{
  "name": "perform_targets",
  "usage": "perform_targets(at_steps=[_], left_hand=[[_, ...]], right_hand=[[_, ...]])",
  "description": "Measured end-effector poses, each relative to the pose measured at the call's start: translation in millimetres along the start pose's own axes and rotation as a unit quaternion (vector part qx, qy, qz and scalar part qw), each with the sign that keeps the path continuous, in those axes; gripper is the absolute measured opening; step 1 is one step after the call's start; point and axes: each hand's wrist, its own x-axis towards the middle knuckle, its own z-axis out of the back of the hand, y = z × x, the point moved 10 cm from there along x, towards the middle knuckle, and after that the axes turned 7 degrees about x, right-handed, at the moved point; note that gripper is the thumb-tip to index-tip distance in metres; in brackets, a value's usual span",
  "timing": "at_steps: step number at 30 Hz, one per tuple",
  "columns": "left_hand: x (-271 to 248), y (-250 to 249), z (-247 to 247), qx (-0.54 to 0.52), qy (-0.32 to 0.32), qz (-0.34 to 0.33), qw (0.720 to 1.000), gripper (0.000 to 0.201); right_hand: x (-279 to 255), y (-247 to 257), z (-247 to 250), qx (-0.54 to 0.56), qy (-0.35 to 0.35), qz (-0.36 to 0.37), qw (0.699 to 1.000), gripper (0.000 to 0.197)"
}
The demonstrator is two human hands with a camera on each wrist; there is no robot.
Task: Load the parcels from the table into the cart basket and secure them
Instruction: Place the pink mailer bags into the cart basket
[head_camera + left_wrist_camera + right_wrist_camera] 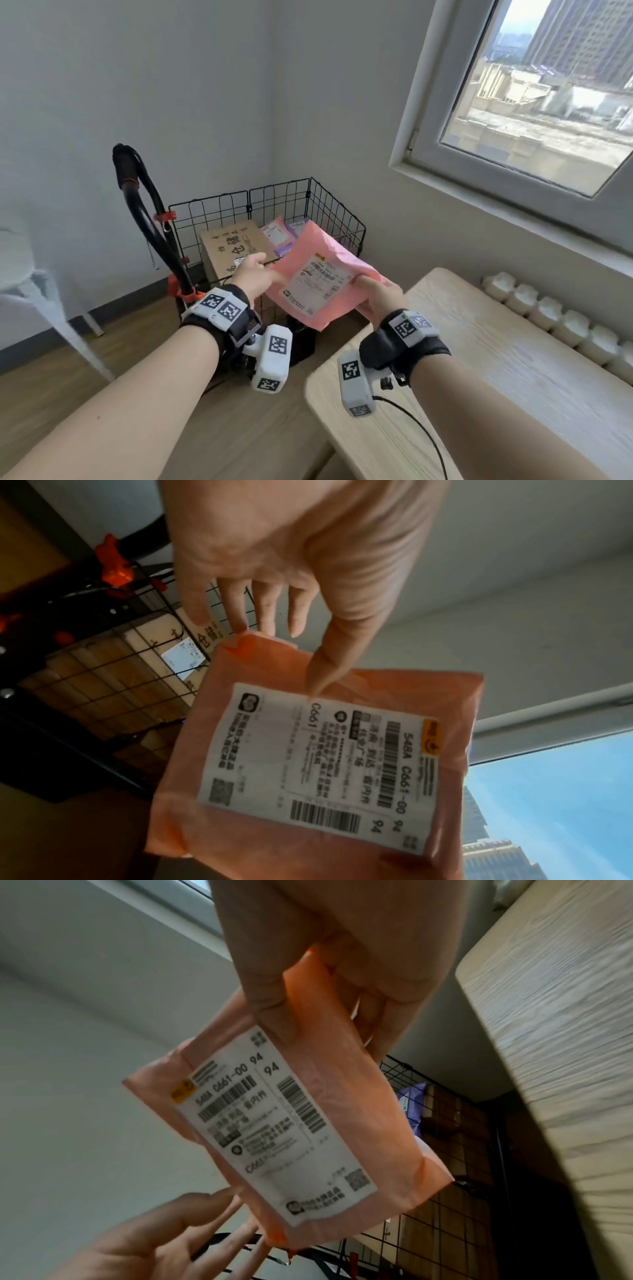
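Note:
A pink mailer parcel (318, 270) with a white shipping label hangs in the air between the table and the cart. My right hand (376, 298) pinches its right edge, thumb on the label side and fingers behind (325, 947). My left hand (255, 274) is at the parcel's left edge with straight, spread fingers; its thumb tip touches the label (318, 685). The black wire cart basket (274, 192) stands just beyond, holding a cardboard box (233, 246) and purple mailers (277, 236).
The pale wooden table (496, 359) is at the right under my right forearm. The cart's black handle (137, 192) with orange clips rises left of the basket. A white chair (20, 274) stands at far left, a white radiator (565, 325) under the window.

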Motion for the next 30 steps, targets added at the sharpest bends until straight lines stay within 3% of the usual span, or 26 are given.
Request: perform_targets(at_steps=[3, 6, 15, 23, 27, 30], left_hand=[[34, -12, -6, 0.085, 0.045, -0.007, 0.995, 0.084], [69, -22, -17, 0.145, 0.098, 0.018, 0.984, 0.048], [174, -27, -19, 0.111, 0.085, 0.043, 0.989, 0.023], [258, -21, -14, 0.032, 0.036, 0.104, 0.993, 0.023], [318, -26, -30, 0.034, 0.037, 0.112, 0.992, 0.038], [371, -35, -43, 0.034, 0.028, 0.122, 0.992, 0.046]], right_hand=[[36, 0, -27, -0.023, 0.018, -0.007, 1.000, 0.019], [76, 5, -48, -0.048, 0.020, -0.011, 0.999, 0.019], [186, 16, -86, -0.050, 0.038, -0.035, 0.997, 0.025], [259, -3, -97, -0.098, 0.012, -0.089, 0.991, 0.022], [301, -10, -108, -0.160, 0.007, -0.123, 0.979, 0.033], [344, 3, -111, -0.170, -0.019, -0.106, 0.980, 0.040]])
